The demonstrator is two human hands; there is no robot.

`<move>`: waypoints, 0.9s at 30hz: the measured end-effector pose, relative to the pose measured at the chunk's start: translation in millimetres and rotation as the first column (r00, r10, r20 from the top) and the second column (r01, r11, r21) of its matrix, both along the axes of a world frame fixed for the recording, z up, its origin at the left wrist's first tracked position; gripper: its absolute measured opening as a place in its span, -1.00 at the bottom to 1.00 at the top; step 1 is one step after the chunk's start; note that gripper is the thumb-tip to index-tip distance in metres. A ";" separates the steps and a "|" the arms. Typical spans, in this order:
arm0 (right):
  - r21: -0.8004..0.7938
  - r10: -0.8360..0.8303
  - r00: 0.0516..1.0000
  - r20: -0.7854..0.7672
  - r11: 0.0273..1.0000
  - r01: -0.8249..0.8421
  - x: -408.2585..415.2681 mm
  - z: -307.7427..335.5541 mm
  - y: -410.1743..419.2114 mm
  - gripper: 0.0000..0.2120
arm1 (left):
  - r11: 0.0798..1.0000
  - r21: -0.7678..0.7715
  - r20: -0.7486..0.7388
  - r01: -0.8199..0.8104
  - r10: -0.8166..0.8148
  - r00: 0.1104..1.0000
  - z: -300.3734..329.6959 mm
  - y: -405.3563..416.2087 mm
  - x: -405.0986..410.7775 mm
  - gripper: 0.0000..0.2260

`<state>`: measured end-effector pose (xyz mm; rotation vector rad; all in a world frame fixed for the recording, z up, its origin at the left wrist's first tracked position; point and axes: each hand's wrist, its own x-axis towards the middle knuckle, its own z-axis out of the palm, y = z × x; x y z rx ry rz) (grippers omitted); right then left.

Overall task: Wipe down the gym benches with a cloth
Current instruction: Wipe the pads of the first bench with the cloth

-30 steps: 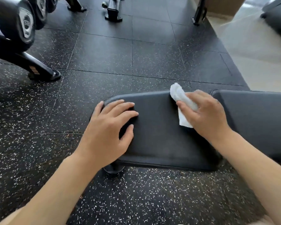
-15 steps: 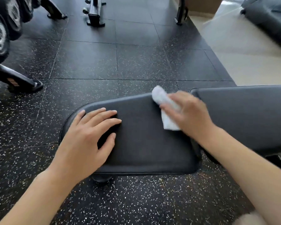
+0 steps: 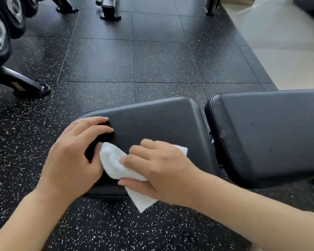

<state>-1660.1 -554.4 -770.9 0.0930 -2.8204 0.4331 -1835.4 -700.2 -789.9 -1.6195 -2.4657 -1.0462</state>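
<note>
A person is leaning over a black padded gym bench on a speckled rubber floor [image 3: 101,58], seen from their own head looking down. The right hand [image 3: 163,171] is curled around a white cloth [image 3: 114,163], pressing it flat onto the seat pad [image 3: 152,120]. One corner of the cloth is hanging past the pad's near edge, below the thumb, and another is peeking out beyond the knuckles.

A second ago this hand was working at the far edge of the pad, close to the gap before the back pad [image 3: 268,131]. It has since been sweeping toward the person and across to the other hand, so the bunched cloth is now touching the left thumb.

The left hand [image 3: 74,160] is holding nothing. It is still resting open on the pad's rounded end, fingers spread and slightly arched, apparently bracing the body.

The sweep suggests the seat pad's top is mostly covered, with its near edge being reached now. The back pad, off beyond the right wrist, is showing a few small specks and seems not yet wiped. A dumbbell rack [image 3: 0,37] is standing well away, past the left hand's fingertips.
</note>
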 end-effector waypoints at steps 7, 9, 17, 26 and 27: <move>-0.151 -0.610 0.792 -0.024 0.786 0.600 5.5 -4.8 138.8 -0.69 | 1.000 -0.011 -0.029 -0.022 0.022 0.999 0.6 2.8 2.7 -0.72; -0.120 -0.621 0.784 -0.007 0.779 0.616 3.7 -0.8 128.6 -0.71 | 1.000 -0.014 -0.034 -0.023 0.023 0.999 1.8 3.2 3.5 -0.72; 0.101 0.015 0.999 0.043 0.995 -0.020 25.3 -3.2 -19.4 -0.69 | 1.000 -0.016 -0.016 -0.007 0.007 1.000 -1.0 2.6 -0.2 -0.71; -0.135 -0.652 0.758 0.009 0.750 0.647 20.6 -2.7 123.9 -0.75 | 1.000 -0.002 -0.012 -0.008 0.008 1.000 0.4 1.0 1.8 -0.74; -0.141 -0.667 0.744 0.023 0.735 0.663 22.7 -5.0 122.6 -0.73 | 1.000 0.000 -0.009 -0.008 0.008 1.000 0.7 0.6 2.3 -0.73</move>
